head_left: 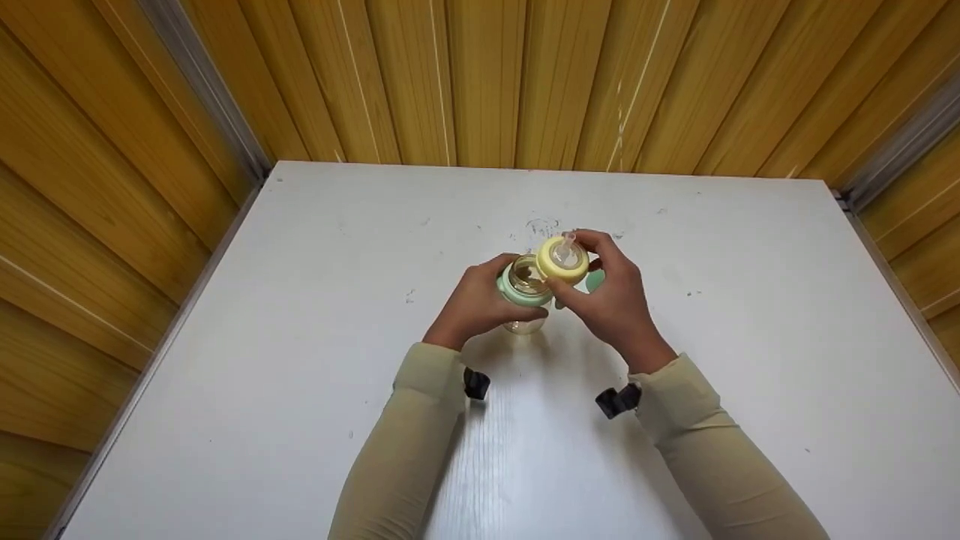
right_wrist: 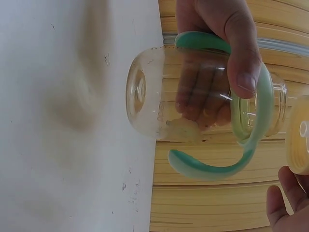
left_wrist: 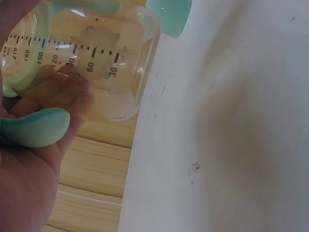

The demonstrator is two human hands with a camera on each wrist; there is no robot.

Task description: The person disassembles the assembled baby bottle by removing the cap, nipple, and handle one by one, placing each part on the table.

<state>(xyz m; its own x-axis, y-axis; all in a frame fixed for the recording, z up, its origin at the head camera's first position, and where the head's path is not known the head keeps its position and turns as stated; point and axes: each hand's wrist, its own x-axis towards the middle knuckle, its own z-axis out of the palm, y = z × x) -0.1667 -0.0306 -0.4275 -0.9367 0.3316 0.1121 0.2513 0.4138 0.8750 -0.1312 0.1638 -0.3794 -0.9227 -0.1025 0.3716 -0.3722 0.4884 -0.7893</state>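
Note:
My left hand [head_left: 480,298] grips a clear, amber-tinted baby bottle [right_wrist: 149,92] around its neck, the thumb lying over the green handle ring [right_wrist: 264,96]. The bottle's mouth is uncovered and tilts up toward the head camera. Volume marks run along the bottle wall [left_wrist: 131,53] in the left wrist view. Between fingers and thumb, my right hand [head_left: 613,296] pinches a yellow collar [head_left: 552,271] with a clear teat [head_left: 568,244]. The collar is off the bottle, just right of its mouth. In the right wrist view, only part of the collar [right_wrist: 295,140] shows.
A rounded green piece [head_left: 595,280] is partly hidden behind my right hand; the left wrist view shows a green piece [left_wrist: 171,17] at its top edge. Under everything is a white table [head_left: 300,300] with small dark scuffs. Wood-look panels [head_left: 480,82] border its back and sides.

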